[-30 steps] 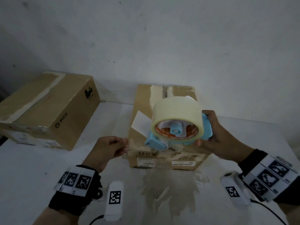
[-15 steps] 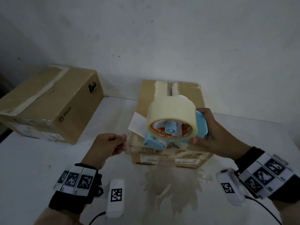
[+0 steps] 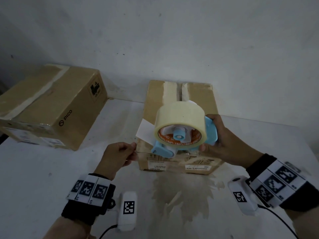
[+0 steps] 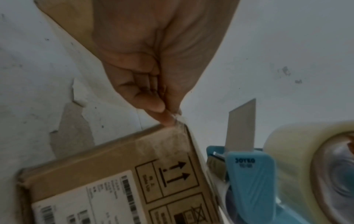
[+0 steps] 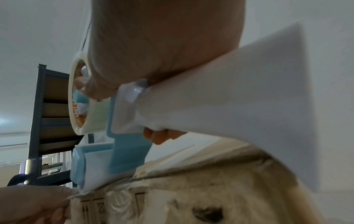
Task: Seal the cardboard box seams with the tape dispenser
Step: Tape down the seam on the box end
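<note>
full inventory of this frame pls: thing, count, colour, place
cardboard box: 1, brown, centre of table, top seam open at far end
second cardboard box: 1, brown, PICO print, far left, taped
tape dispenser: 1, light blue, held above the centre box
tape roll: 1, pale yellow, on dispenser
tape end: 1, clear, at box's near edge
table: 1, white, stained in front of box
shelving: 1, dark, background
left hand: fingers pinch tape end
right hand: grips dispenser handle
</note>
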`<state>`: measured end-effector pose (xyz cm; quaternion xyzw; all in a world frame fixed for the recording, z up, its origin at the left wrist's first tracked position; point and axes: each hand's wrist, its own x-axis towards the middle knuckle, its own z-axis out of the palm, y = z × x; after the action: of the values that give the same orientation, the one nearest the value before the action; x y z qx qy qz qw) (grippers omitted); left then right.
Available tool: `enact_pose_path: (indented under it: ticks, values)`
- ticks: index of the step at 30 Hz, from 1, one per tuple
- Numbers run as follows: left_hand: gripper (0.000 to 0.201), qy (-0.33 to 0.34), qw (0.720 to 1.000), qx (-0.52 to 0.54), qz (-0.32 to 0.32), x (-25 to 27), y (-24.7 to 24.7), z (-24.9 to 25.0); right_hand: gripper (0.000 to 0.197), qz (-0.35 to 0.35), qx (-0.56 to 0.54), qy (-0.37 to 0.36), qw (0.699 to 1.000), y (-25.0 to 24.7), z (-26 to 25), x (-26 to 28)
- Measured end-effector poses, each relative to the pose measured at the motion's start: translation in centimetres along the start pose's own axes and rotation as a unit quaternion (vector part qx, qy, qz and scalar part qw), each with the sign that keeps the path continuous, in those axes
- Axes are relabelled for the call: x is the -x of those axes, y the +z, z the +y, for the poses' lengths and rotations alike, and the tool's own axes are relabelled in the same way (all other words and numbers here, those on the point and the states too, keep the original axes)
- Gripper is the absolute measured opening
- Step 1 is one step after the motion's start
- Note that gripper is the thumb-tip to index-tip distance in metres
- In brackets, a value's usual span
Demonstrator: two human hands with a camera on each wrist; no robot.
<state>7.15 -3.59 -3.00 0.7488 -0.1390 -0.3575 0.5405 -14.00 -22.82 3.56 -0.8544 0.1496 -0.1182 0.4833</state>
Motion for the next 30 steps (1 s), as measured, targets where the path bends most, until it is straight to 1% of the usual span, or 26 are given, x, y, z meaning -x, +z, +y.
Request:
enact_pose_path:
  ticks: [4, 6, 8, 10, 11, 12, 14, 16, 18, 19, 20, 21, 22, 23, 24, 26, 28, 30]
  values:
    - [0.023, 0.029, 0.999, -0.017, 0.040, 0.3, 0.6, -0.3, 0.076, -0.004, 0.013, 0.010, 1.000, 0.1, 0.1, 0.1]
    - [0.021, 0.032, 0.997, -0.043, 0.049, 0.2, 0.7, -0.3, 0.077, -0.006, 0.016, 0.013, 1.000, 0.1, 0.1, 0.0]
    - [0.025, 0.003, 0.997, -0.051, 0.059, 0.1, 0.8, -0.4, 0.076, -0.006, 0.019, 0.016, 1.000, 0.1, 0.0, 0.1]
    - [0.033, -0.064, 0.996, -0.018, 0.067, 0.3, 1.1, -0.6, 0.076, -0.005, 0.020, 0.016, 1.000, 0.1, 0.0, 0.2]
    - [0.032, -0.086, 0.994, -0.007, 0.065, 0.3, 1.4, -0.6, 0.075, -0.003, 0.022, 0.016, 1.000, 0.1, -0.1, 0.2]
    - [0.029, -0.096, 0.993, -0.013, 0.060, 0.3, 1.7, -0.7, 0.075, -0.002, 0.023, 0.017, 1.000, 0.1, -0.1, 0.2]
    - [0.022, -0.095, 0.993, -0.025, 0.059, -0.1, 2.3, -1.0, 0.076, -0.004, 0.024, 0.022, 0.999, 0.1, -0.1, 0.1]
    - [0.013, -0.100, 0.993, -0.014, 0.060, -0.7, 2.4, -1.0, 0.077, -0.002, 0.024, 0.025, 0.999, 0.2, -0.2, 0.2]
    - [0.013, -0.101, 0.993, -0.006, 0.055, -1.2, 2.3, -0.9, 0.078, 0.002, 0.027, 0.025, 0.999, 0.2, -0.1, 0.3]
    - [0.019, -0.092, 0.994, -0.009, 0.053, -1.0, 2.3, -0.6, 0.077, 0.003, 0.025, 0.026, 0.999, 0.2, -0.1, 0.4]
    - [0.029, -0.070, 0.996, -0.020, 0.055, -0.6, 2.4, -0.5, 0.077, 0.004, 0.023, 0.026, 0.999, 0.2, 0.0, 0.4]
    - [0.040, -0.044, 0.996, -0.035, 0.063, -0.1, 2.5, -0.5, 0.077, 0.005, 0.020, 0.026, 0.999, 0.3, 0.1, 0.5]
    - [0.046, -0.010, 0.996, -0.061, 0.065, 0.6, 2.6, -0.3, 0.077, 0.007, 0.016, 0.025, 1.000, 0.3, 0.2, 0.5]
    - [0.045, 0.021, 0.993, -0.095, 0.060, 1.5, 2.9, 0.1, 0.077, 0.007, 0.012, 0.025, 1.000, 0.3, 0.4, 0.5]
    - [0.040, 0.039, 0.990, -0.123, 0.050, 2.0, 3.2, 0.3, 0.076, 0.006, 0.009, 0.024, 1.000, 0.3, 0.5, 0.5]
    - [0.036, 0.052, 0.989, -0.132, 0.035, 2.1, 3.7, 0.6, 0.074, 0.004, 0.006, 0.025, 1.000, 0.4, 0.5, 0.5]
    - [0.039, 0.066, 0.989, -0.131, 0.019, 1.2, 3.6, 0.8, 0.075, 0.001, 0.004, 0.023, 1.000, 0.3, 0.4, 0.4]
    - [0.041, 0.074, 0.987, -0.141, 0.011, 0.1, 3.1, 0.9, 0.076, -0.006, 0.026, 0.024, 0.999, 0.3, 0.0, 0.0]
